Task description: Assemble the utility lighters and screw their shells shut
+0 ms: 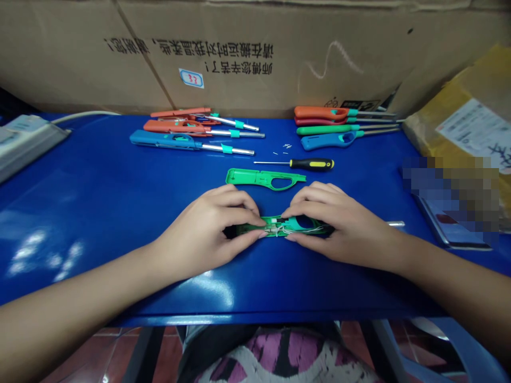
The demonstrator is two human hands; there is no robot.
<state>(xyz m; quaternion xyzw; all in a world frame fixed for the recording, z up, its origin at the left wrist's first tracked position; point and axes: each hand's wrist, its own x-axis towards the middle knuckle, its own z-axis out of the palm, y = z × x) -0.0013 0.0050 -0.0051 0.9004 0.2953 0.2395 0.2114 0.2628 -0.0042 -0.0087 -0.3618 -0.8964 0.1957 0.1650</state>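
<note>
An opened green lighter (275,227) lies on the table in front of me, its wires and inner parts exposed. My left hand (215,223) grips its left end between thumb and fingers. Around its right part, my right hand (331,218) has thumb and fingertips closed on the edges. The lighter's metal tube tip (396,224) shows beyond my right wrist; the rest of the tube is hidden. Just behind the hands lies the loose green half shell (265,179). A black and yellow screwdriver (311,164) rests farther back, with several small screws (286,146) behind it.
Several long lighters (171,139) lie at back left, and several more (327,141) at back right. A large cardboard box (239,90) walls off the rear. On the right are a phone (451,229) and a taped parcel (459,117); a white power strip (32,141) is left.
</note>
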